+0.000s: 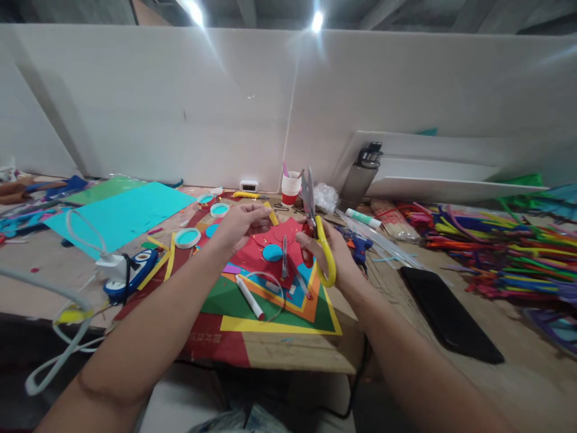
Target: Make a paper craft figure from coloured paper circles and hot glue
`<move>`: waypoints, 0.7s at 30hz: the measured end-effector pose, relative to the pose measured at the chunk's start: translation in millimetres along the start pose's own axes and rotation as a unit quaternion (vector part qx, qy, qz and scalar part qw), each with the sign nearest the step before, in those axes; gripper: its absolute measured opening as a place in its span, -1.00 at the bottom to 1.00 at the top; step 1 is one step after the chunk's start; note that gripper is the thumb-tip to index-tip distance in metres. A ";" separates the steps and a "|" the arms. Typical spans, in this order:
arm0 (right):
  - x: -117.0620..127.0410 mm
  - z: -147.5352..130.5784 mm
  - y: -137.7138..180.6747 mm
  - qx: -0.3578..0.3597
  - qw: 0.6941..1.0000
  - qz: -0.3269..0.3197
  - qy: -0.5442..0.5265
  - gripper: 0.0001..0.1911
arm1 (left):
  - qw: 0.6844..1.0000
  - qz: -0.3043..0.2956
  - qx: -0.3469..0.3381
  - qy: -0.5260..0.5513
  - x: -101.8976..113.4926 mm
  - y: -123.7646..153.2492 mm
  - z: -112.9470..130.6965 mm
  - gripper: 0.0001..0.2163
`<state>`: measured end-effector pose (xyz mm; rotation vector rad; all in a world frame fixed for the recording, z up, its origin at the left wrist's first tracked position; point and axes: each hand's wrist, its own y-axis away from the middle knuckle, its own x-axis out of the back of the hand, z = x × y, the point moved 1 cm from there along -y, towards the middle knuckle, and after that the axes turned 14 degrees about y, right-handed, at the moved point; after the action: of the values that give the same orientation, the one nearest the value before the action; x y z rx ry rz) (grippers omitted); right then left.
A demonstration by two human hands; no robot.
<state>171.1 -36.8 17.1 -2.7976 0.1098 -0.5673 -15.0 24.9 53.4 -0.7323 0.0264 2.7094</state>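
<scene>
My right hand (332, 245) is closed round a pair of scissors (325, 255) with yellow and red handles, blades pointing up and slightly apart. To its left, my left hand (247, 224) pinches a narrow yellow paper strip (271, 214) at its fingertips. Under both hands lies red paper (252, 260) with cut edges, on top of stacked coloured sheets (216, 304). A blue paper disc (272, 252), a pen (285, 257) and a white marker (249, 296) rest on the stack.
Stacked paper cups (291, 187) and a grey bottle (359, 174) stand at the back. Bundled pipe cleaners (491, 246) and a black phone (451, 314) lie right. At left are a turquoise sheet (121, 216), round lids (187, 238) and a white cable (67, 294).
</scene>
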 end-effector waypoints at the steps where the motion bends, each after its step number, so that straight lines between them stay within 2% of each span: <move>1: -0.8 0.1 0.0 0.003 1.000 -0.002 0.023 -0.54 | 1.000 0.022 -0.003 0.023 1.4 -1.5 0.6 -0.84; 5: -2.2 0.4 0.2 0.046 0.984 -0.037 0.166 -0.63 | 0.989 0.115 -0.016 0.096 8.2 -7.1 5.7 -0.94; 10: 1.3 -4.7 4.5 0.062 0.952 -0.110 0.278 -0.61 | 0.975 0.165 -0.013 0.146 13.9 -9.7 10.5 -0.96; 14: 2.0 -9.9 7.7 0.039 0.949 -0.141 0.279 -0.55 | 0.972 0.186 -0.002 0.145 14.7 -9.7 11.7 -0.96; 21: 0.6 -12.5 10.2 0.007 0.964 -0.157 0.213 -0.57 | 0.970 0.212 0.005 0.123 12.5 -9.2 12.7 -0.97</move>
<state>166.6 -49.9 25.4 -2.6467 -0.2549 -1.2347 -28.4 38.8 58.8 -1.1725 0.2872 2.9866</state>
